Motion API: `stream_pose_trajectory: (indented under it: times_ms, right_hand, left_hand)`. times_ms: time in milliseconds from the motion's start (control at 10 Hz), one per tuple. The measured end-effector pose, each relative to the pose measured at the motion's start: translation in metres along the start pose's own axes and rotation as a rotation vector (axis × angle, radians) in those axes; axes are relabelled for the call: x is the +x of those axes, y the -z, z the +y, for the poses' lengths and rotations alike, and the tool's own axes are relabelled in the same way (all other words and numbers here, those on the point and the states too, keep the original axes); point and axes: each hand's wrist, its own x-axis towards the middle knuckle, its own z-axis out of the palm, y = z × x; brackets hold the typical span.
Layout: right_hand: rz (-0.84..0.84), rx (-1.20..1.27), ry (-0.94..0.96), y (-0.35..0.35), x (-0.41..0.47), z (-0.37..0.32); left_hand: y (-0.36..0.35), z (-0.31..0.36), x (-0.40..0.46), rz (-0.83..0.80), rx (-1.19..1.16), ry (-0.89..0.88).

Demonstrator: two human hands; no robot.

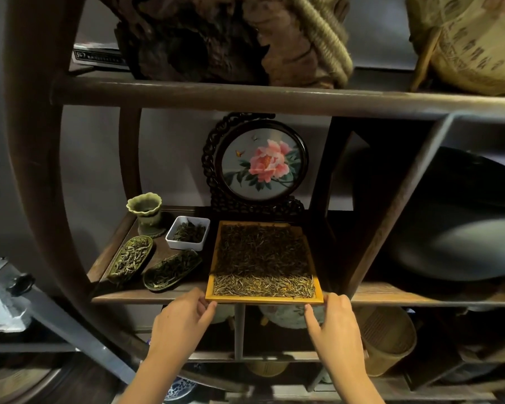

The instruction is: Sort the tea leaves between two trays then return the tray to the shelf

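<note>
A yellow wooden tray [211,275] lies on the dark wooden shelf [146,297], its near edge jutting slightly past the shelf front. It is full of dry tea leaves [263,258], dark at the back and paler in a strip at the front. My left hand [181,322] grips the tray's near left corner, thumb on the rim. My right hand [334,325] grips the near right corner the same way.
Left of the tray stand a white square dish of tea [188,232], two leaf-shaped dishes [131,258] [171,269] and a green vase [146,211]. A round peony screen [260,167] stands right behind the tray. A shelf post [391,205] rises on the right.
</note>
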Motion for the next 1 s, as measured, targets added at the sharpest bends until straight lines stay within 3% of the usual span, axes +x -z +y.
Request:
stream_pose_trajectory:
  times_ms: [400, 500, 700, 900, 1000]
  right_hand:
    - [-0.029, -0.079, 0.025, 0.006, -0.003, 0.001]
    - [-0.020, -0.151, 0.058, 0.015, -0.007, -0.004]
    - [0.052, -0.220, 0.226, 0.050, -0.022, -0.025]
    - [0.025, -0.289, 0.560, 0.099, -0.025, -0.042]
    - [0.107, -0.321, 0.601, 0.130, -0.029, -0.053]
  left_hand:
    - [0.004, -0.006, 0.003, -0.010, 0.023, -0.045]
    - [0.012, -0.006, 0.003, 0.049, 0.046, -0.075]
    - [0.047, 0.019, -0.005, 0.084, 0.076, -0.294]
    - [0.085, 0.074, -0.027, 0.118, 0.184, -0.483]
    - [0.101, 0.102, -0.043, 0.226, 0.305, -0.533]
